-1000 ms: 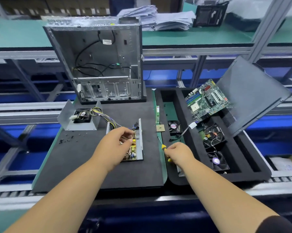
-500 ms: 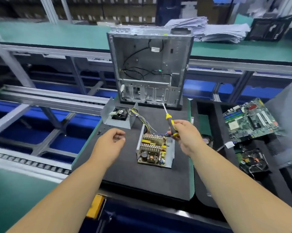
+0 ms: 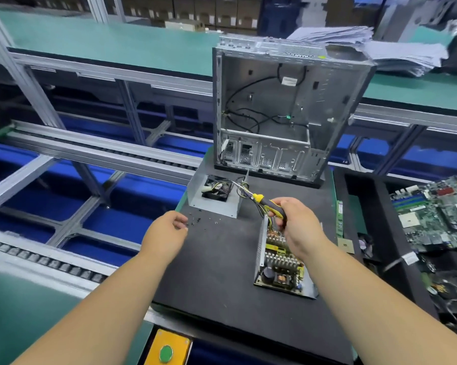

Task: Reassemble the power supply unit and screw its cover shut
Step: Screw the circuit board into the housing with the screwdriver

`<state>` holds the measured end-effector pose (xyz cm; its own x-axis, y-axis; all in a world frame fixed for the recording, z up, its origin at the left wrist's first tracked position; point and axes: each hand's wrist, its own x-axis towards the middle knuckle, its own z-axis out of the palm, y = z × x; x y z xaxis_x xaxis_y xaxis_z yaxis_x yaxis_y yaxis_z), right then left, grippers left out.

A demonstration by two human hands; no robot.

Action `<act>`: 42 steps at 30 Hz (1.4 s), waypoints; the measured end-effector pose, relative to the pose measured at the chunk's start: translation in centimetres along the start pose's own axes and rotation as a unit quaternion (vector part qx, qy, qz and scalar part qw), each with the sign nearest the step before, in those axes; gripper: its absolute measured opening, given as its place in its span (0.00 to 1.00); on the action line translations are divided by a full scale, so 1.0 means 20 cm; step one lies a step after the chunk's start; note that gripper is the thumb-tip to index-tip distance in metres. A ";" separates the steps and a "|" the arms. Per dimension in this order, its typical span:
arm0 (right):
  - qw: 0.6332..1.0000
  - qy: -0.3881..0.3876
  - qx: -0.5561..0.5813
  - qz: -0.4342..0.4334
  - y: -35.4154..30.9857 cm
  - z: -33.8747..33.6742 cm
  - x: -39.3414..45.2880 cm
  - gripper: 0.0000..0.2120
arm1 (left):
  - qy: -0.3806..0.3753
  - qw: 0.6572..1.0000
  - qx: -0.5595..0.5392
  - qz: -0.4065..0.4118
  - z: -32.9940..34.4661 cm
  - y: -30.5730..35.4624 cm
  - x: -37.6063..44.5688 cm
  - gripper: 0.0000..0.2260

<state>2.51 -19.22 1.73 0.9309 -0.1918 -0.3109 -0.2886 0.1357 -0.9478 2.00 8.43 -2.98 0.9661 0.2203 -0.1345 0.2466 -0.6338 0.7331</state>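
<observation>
Right hand [image 3: 298,227] grips striped screwdriver [image 3: 268,204] above finned, open supply [image 3: 281,262].

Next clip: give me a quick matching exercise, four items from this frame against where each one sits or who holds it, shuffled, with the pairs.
Things:
1. screwdriver
2. loose screws
3. fan
4. motherboard

Places:
A. scattered on the black mat by the left hand
B. in the grey cover
C. far right, in the black tray
D. gripped by the right hand

Pairs: 1-D, 2-A, 3-B, 4-C
</observation>
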 end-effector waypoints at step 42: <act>0.977 0.009 -0.175 -0.121 -0.12 0.09 -0.10 0.06 | -0.231 0.776 -0.563 -0.162 0.18 0.31 0.17 0.06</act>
<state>1.74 -17.38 4.86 0.9782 -0.1940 -0.0738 -0.1231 -0.2559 -0.9588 6.99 2.60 -1.29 0.8556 -0.2213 -0.4680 0.5107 0.5081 0.6936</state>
